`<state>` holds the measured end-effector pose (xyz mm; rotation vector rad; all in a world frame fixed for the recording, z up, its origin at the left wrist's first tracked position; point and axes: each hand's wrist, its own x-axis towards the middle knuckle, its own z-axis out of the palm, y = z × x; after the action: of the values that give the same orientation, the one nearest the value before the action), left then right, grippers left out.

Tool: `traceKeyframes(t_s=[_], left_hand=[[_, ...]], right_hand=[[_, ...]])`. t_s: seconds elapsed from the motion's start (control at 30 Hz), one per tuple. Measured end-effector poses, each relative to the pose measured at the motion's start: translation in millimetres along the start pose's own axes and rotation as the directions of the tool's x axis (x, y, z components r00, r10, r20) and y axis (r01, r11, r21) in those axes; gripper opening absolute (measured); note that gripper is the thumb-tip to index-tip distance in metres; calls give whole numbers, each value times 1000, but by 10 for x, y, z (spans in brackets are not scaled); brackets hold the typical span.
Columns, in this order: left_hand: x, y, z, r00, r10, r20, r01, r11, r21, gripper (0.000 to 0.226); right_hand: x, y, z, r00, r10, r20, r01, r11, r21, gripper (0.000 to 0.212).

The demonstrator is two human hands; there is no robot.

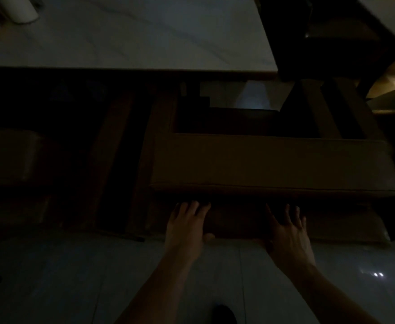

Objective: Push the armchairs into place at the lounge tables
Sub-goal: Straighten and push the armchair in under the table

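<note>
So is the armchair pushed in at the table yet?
Partly: the armchair fronts the table, floor showing between; both hands press its back.

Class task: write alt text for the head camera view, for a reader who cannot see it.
In dim light, a person's left hand and right hand press flat against the back of a brown armchair facing a white marble-look lounge table. A second armchair sits at the left, on a pale tiled floor.
</note>
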<state>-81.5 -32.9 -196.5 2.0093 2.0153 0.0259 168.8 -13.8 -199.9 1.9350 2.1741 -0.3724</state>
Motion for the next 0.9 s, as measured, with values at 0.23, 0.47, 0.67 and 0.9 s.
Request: traceKeyframes(t_s=[0.23,0.47,0.67,0.9], left_hand=[[-324,-154,14,998,17,68,-21,998,60,75],[-291,-282,18,993,41,114,-46,998,38,77],[-171,-330,26,991,47,123,-52,998,40,79],[-16,-342,-68,997,46,57,-48,998,35,78]], right_hand=[[-293,-135,68,999,10,42,-11,1000,23,94],[-258,-285,64,992,52,118,-51,999,-14,97],[-187,-324,65,989,76,127,-76,997,-8,96],[6,-361,12,993,68,99,-73,996,55,97]])
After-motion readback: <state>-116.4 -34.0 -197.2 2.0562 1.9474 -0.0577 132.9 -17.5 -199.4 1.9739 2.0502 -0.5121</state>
